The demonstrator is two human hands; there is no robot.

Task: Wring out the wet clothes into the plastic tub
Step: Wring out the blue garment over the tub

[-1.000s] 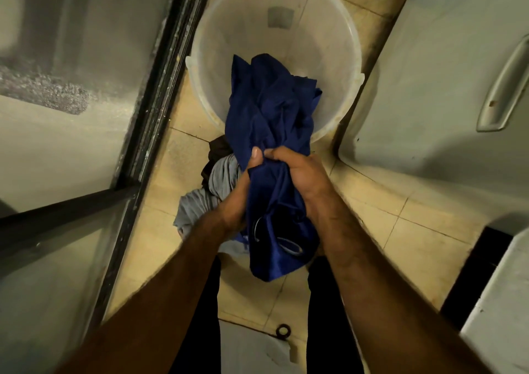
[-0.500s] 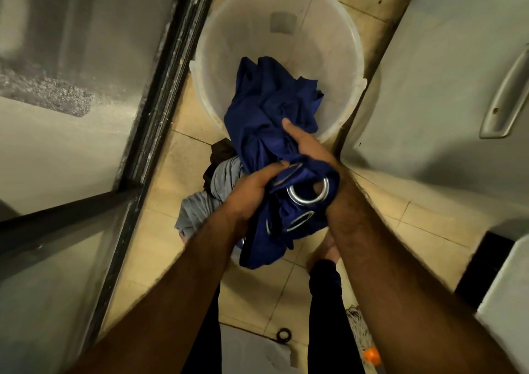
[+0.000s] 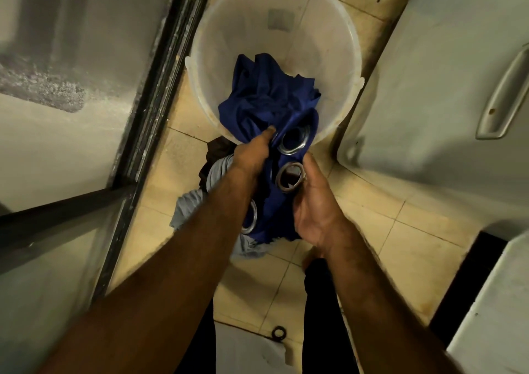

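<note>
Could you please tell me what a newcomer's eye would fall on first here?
The dark blue cloth with silver metal eyelet rings at centre, its far end bunched in the round translucent plastic tub at top. The left hand and right hand grip it over a grey garment on the floor.

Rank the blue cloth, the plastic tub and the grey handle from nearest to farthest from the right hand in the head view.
1. blue cloth: gripped by the right hand itself, in front of the person.
2. plastic tub: on the floor just ahead, its near rim beyond the fingers.
3. grey handle: far off to the right.
</note>
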